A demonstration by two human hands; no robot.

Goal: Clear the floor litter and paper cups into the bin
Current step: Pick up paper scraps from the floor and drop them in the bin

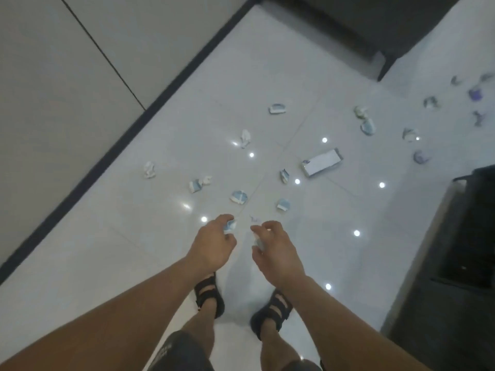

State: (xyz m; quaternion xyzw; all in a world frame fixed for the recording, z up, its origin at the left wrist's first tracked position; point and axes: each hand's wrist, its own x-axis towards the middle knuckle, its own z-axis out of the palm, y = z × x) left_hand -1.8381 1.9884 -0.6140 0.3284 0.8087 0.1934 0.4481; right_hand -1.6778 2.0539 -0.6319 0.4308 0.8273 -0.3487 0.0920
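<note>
Our left hand (214,243) pinches crumpled blue-white scrap (229,226); our right hand (277,249) grips pale scrap (258,241), blurred. More crumpled white-blue wads (239,196) and flattened carton (321,162) lie scattered on glossy floor (134,236) ahead of us.

Floor (348,263) layout: litter ahead of the sandalled feet (210,293)
Wall (67,89) and skirting (160,103) run along the left; a furniture piece (361,22) stands at the far end, a low unit (460,250) at the right edge. Crumpled papers (239,196) lie scattered ahead, a flattened carton (321,162) right of them, a further scrap cluster (431,103) far right. Above the feet, the left hand (214,242) grips a paper wad (229,226) beside the right hand (273,247), which grips a paper scrap (258,242)
</note>
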